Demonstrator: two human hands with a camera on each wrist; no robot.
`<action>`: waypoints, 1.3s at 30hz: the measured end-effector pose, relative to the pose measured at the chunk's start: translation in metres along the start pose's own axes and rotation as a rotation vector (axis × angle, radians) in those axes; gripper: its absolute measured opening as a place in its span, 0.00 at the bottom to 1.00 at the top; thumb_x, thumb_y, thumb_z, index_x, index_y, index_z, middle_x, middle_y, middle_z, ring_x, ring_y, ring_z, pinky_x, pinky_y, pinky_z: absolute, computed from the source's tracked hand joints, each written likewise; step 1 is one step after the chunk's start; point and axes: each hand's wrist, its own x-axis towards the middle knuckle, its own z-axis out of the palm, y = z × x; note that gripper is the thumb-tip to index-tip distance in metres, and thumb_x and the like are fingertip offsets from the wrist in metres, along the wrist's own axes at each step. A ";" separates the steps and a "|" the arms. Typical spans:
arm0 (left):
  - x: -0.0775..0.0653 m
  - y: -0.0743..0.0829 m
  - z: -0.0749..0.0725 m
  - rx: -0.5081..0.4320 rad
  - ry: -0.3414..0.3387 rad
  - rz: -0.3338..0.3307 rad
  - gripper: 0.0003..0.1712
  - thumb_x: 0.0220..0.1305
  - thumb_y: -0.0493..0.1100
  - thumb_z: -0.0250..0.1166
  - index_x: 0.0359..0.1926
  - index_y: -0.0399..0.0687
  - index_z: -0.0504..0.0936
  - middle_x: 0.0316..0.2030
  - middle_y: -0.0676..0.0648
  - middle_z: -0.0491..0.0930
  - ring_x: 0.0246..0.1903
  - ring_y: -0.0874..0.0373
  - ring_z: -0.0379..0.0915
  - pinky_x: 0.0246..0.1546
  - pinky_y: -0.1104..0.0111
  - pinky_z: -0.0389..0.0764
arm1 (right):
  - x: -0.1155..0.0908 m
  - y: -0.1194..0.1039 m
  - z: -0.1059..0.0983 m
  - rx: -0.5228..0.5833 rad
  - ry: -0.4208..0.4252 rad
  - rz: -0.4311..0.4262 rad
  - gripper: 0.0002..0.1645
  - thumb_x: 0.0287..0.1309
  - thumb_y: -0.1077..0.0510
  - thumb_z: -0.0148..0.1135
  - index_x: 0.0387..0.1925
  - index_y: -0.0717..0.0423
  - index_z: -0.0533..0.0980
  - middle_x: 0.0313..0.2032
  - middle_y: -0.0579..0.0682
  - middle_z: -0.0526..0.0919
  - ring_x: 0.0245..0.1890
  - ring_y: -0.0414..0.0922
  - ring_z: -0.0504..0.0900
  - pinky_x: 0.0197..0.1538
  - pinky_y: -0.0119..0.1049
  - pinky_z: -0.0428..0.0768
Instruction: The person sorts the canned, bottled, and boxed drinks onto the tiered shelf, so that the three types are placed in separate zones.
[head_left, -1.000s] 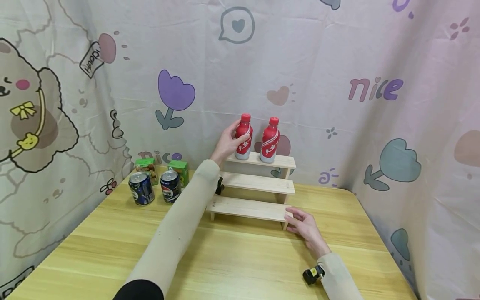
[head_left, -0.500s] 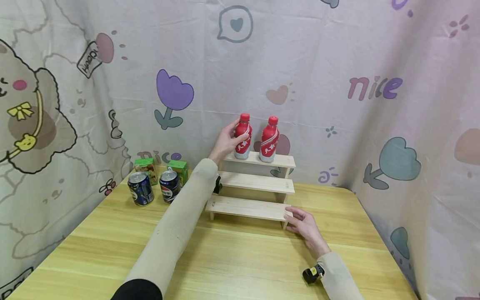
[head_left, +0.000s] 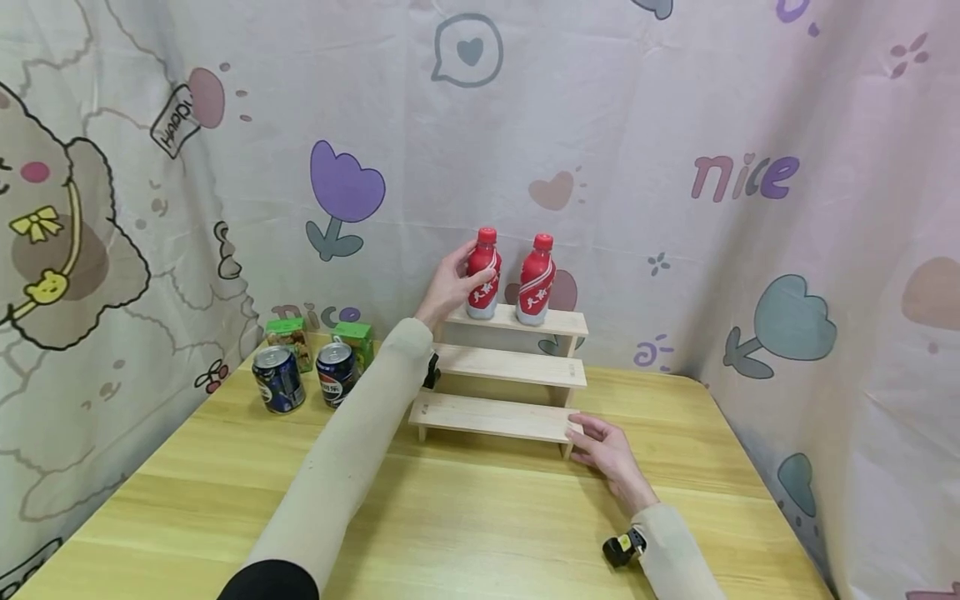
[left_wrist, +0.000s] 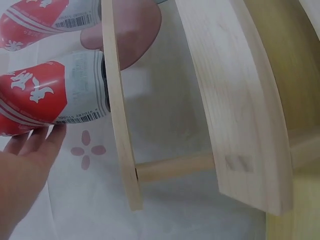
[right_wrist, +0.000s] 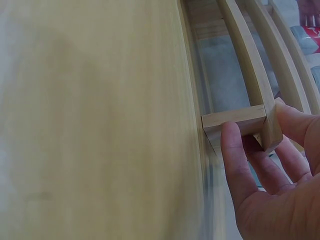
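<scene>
As left hand (head_left: 450, 289) grips — red bottle (head_left: 485, 295) between thumb, fingers (left_wrist: 54, 140).

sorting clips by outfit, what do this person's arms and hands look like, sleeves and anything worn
The left hand and right hand are ungloved. The left sleeve and right sleeve are long and pale cream; a dark section shows at the left one's upper end. By the cuffs are a left black device and a right black device, the latter with a yellow mark.
</scene>
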 end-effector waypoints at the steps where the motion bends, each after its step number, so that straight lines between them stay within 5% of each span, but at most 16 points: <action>1: 0.000 -0.002 -0.001 0.002 0.007 -0.004 0.43 0.62 0.49 0.70 0.74 0.61 0.60 0.69 0.47 0.67 0.67 0.50 0.66 0.67 0.53 0.68 | -0.001 0.001 0.000 0.000 -0.001 0.001 0.29 0.59 0.60 0.68 0.61 0.63 0.73 0.68 0.66 0.67 0.44 0.42 0.84 0.46 0.40 0.85; 9: -0.006 0.000 -0.007 -0.026 0.106 0.004 0.39 0.58 0.53 0.72 0.69 0.52 0.69 0.61 0.45 0.76 0.61 0.48 0.72 0.64 0.52 0.72 | -0.004 0.002 -0.001 -0.006 0.003 0.004 0.29 0.60 0.60 0.67 0.62 0.63 0.73 0.69 0.65 0.64 0.48 0.44 0.83 0.45 0.39 0.85; 17: -0.018 0.005 -0.016 -0.032 0.238 0.057 0.24 0.58 0.55 0.72 0.51 0.48 0.82 0.46 0.45 0.83 0.46 0.54 0.78 0.49 0.59 0.80 | -0.003 0.001 -0.001 -0.007 0.007 0.010 0.29 0.59 0.59 0.68 0.61 0.63 0.73 0.69 0.66 0.65 0.51 0.46 0.82 0.46 0.40 0.85; 23: -0.032 0.004 -0.026 -0.099 0.220 0.071 0.17 0.60 0.53 0.71 0.42 0.47 0.84 0.37 0.44 0.85 0.36 0.50 0.81 0.35 0.68 0.82 | -0.003 0.000 0.001 -0.012 0.004 0.011 0.28 0.59 0.59 0.68 0.61 0.61 0.74 0.70 0.62 0.64 0.56 0.49 0.79 0.48 0.40 0.85; 31: -0.049 -0.006 -0.041 -0.135 0.187 0.036 0.15 0.61 0.52 0.69 0.40 0.46 0.84 0.28 0.50 0.84 0.27 0.59 0.78 0.31 0.67 0.80 | -0.001 -0.001 0.001 -0.005 0.003 0.012 0.29 0.59 0.59 0.68 0.61 0.62 0.74 0.70 0.63 0.64 0.52 0.46 0.82 0.47 0.39 0.85; 39: -0.069 -0.012 -0.064 -0.159 0.073 -0.154 0.21 0.64 0.51 0.67 0.51 0.41 0.80 0.36 0.48 0.83 0.33 0.59 0.78 0.37 0.70 0.80 | -0.001 -0.002 0.001 0.001 -0.002 0.010 0.28 0.60 0.60 0.67 0.61 0.62 0.74 0.70 0.62 0.65 0.48 0.42 0.83 0.45 0.38 0.85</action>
